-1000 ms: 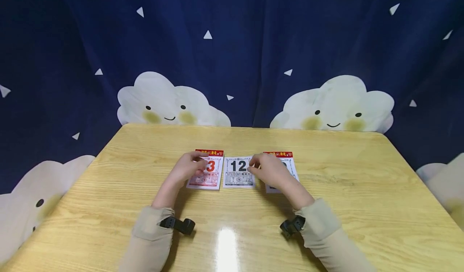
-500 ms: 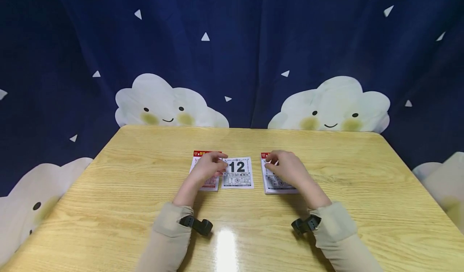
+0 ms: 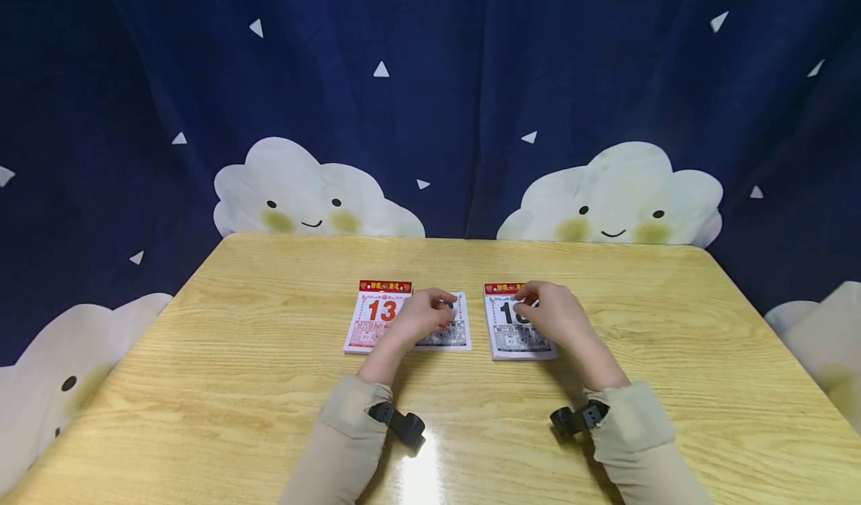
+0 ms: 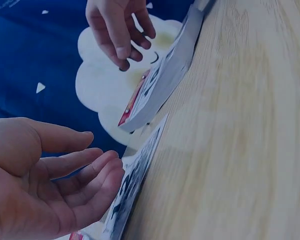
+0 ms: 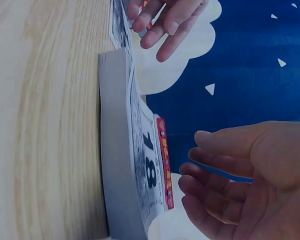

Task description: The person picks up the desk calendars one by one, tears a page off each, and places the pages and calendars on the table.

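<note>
A tear-off calendar [image 3: 371, 318] with a red header and a red 13 lies at the left in the head view. Beside it is a loose calendar page [image 3: 459, 335], whose number is mostly covered. Over this sheet hovers my left hand [image 3: 421, 317], fingers relaxed and holding nothing. A second, thick tear-off calendar [image 5: 146, 160], showing a black 18, lies at the right. My right hand [image 3: 554, 315] hangs above its right side, loosely bent fingers apart from the paper in the right wrist view, palm bare.
All the paper lies on a light wooden table [image 3: 269, 281]. Behind the table hangs a dark blue curtain [image 3: 444, 79] with white clouds and small triangles. A black wrist camera [image 3: 403, 424] is strapped over the left sleeve, another [image 3: 578, 418] over the right.
My left hand has moved right, from over the 13 calendar to over the loose page marked 12. My right hand has shifted right, uncovering more of the 18 calendar.
</note>
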A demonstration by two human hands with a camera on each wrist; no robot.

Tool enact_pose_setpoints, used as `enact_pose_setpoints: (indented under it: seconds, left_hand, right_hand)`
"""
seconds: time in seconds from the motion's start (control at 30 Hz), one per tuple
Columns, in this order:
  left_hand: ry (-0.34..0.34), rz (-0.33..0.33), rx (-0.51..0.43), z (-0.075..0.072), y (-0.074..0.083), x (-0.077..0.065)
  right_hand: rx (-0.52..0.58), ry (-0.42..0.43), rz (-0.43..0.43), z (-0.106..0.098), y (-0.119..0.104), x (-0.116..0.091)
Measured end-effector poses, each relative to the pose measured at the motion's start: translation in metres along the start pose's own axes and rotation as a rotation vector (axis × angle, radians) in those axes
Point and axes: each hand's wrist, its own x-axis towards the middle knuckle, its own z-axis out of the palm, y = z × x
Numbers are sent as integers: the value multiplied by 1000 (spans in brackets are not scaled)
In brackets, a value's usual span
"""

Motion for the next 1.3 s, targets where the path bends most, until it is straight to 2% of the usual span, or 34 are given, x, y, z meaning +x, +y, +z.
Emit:
enact_pose_setpoints:
  seconds: [0.2,0.4,0.53,0.7,1.0,1.1,1.3]
  left_hand:
    - [-31,-13,-27,13,4,3]
    - [-44,-59,-65,29,9,6]
    - [-46,-93,-70,38,12,8]
    - [-38,-118,-38,45,14,11]
    - [6,-150,124,54,16,14]
    - [18,-158,138,55,17,15]
    - [30,-129,141,57,17,15]
  right_hand:
    - [8,8,55,-2,8,-2]
    - [5,15,120,-2,15,-3]
    - [-8,-32,201,-1,18,-3]
    - [-27,-95,280,1,21,-3]
    - [-52,-106,283,4,26,-3]
    - [-55,-100,297,5,25,-3]
    - [-95,-84,314,10,23,-3]
